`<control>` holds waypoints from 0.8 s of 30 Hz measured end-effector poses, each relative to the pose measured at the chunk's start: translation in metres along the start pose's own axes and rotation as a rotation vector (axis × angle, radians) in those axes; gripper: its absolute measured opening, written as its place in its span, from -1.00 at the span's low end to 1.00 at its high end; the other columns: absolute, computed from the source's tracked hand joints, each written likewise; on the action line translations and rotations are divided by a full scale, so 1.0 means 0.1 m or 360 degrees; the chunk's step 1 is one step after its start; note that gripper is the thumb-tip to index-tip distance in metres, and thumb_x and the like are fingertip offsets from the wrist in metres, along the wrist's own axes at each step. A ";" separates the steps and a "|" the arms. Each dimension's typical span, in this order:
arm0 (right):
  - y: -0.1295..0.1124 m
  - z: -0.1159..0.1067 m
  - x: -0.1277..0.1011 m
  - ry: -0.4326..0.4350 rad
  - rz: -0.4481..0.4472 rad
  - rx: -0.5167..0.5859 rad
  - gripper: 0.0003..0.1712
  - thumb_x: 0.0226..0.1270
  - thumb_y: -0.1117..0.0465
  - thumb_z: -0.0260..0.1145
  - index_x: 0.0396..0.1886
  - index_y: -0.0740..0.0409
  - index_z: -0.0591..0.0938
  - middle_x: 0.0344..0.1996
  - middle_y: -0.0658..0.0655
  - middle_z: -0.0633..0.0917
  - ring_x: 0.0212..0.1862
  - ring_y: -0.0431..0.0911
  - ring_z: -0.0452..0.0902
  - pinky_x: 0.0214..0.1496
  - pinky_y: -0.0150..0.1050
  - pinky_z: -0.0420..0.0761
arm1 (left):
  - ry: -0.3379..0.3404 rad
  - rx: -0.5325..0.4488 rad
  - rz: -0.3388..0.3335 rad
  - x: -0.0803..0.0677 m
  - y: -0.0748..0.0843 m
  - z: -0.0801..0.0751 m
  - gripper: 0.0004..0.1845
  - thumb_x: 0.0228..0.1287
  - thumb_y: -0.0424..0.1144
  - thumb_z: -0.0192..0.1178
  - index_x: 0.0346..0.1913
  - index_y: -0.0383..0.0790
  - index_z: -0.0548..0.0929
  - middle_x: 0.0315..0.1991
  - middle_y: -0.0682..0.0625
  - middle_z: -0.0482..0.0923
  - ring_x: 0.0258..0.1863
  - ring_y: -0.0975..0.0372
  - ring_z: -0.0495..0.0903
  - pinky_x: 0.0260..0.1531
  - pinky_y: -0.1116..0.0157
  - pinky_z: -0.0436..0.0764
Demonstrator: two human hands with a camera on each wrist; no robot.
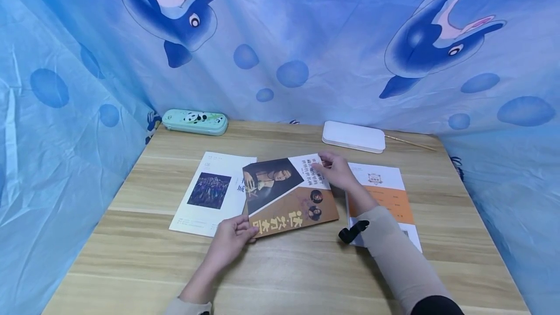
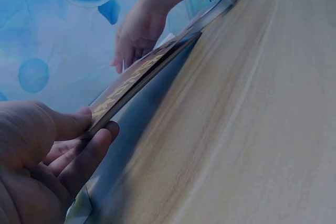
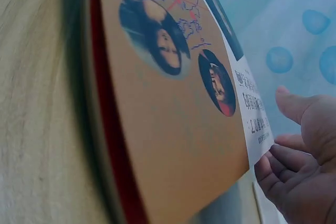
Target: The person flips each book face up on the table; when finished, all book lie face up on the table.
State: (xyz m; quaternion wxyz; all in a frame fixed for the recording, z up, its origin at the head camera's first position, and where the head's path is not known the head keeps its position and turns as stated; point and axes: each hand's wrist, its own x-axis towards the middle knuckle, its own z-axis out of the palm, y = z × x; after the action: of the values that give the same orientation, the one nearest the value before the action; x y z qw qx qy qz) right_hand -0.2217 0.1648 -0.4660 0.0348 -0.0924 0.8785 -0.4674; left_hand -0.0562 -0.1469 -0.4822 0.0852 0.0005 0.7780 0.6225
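**Two hands lift an art book at the table's middle**

Over the middle of the wooden table [image 1: 306, 266], a brown art book [image 1: 288, 198] with a portrait on its cover is held by both hands, tilted so its near edge is raised off the wood; the left wrist view shows a shadowed gap under it. The left hand [image 1: 232, 239] takes the book's near left corner, thumb on the cover and fingers curled beneath, so its grip is clenched on the book. The right hand [image 1: 339, 171] is at the far right corner, where the cover is white with printed lines; its fingers [image 3: 283, 174] curl under that corner and the thumb lies above, a light grasp on the book.

Under the book's left side lies a white booklet [image 1: 210, 193] with a dark square picture, flat on the table. Under the right forearm lies another booklet [image 1: 385, 193], white with an orange band. A black strap [image 1: 352, 231] sits on the beige sleeve near the right wrist.

At the table's far edge, a mint-green pencil case [image 1: 194, 122] with a panda print lies to the left, and a white flat box [image 1: 353, 136] to the right, with a thin wooden stick [image 1: 409, 143] just beside it. Blue cloth [image 1: 306, 38] printed with dolphins and bubbles hangs around the table on three sides.
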 end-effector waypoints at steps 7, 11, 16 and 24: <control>0.06 0.09 0.02 -0.0138 0.0062 -0.0090 -0.37 0.46 0.06 0.33 0.39 0.27 0.47 0.19 0.29 0.60 0.22 0.14 0.53 0.29 0.06 0.55 | 0.0111 0.0177 0.0025 0.02 -0.01 0.03 -0.72 0.14 -0.50 0.41 -0.06 -0.48 0.67 -0.43 -0.06 0.73 -0.53 0.20 0.71 -0.44 0.34 0.73; 0.07 0.13 0.02 -0.0160 0.0117 -0.0085 -0.31 0.46 0.04 0.33 0.46 0.24 0.40 0.26 0.31 0.56 0.27 0.16 0.49 0.34 0.08 0.50 | 0.0239 0.0345 0.0071 0.02 0.00 0.05 -0.60 0.07 -0.45 0.49 0.00 -0.47 0.68 -0.34 -0.11 0.77 -0.44 0.25 0.75 -0.33 0.36 0.74; 0.09 0.15 0.02 -0.0165 0.0106 -0.0057 -0.30 0.46 0.09 0.34 0.48 0.25 0.37 0.27 0.31 0.56 0.27 0.15 0.50 0.35 0.05 0.49 | 0.0292 0.0330 0.0061 0.01 0.04 0.08 -0.48 0.02 -0.48 0.51 0.08 -0.58 0.62 -0.25 -0.29 0.75 -0.29 0.07 0.80 -0.26 0.30 0.76; 0.08 0.14 -0.02 -0.0161 0.0078 -0.0049 -0.36 0.45 0.13 0.33 0.44 0.22 0.43 0.19 0.24 0.62 0.23 0.11 0.53 0.32 0.04 0.53 | 0.0479 0.0701 0.0217 0.00 0.08 0.10 -0.58 0.00 -0.37 0.57 -0.06 -0.48 0.73 -0.24 -0.30 0.75 -0.27 0.02 0.80 -0.24 0.20 0.76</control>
State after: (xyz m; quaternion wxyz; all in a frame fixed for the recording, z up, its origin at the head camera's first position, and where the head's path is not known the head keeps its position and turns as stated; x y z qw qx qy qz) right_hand -0.2188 0.1584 -0.4807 0.0893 -0.0948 0.8847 -0.4477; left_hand -0.0554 -0.1350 -0.4767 -0.0756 -0.0209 0.8967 0.4357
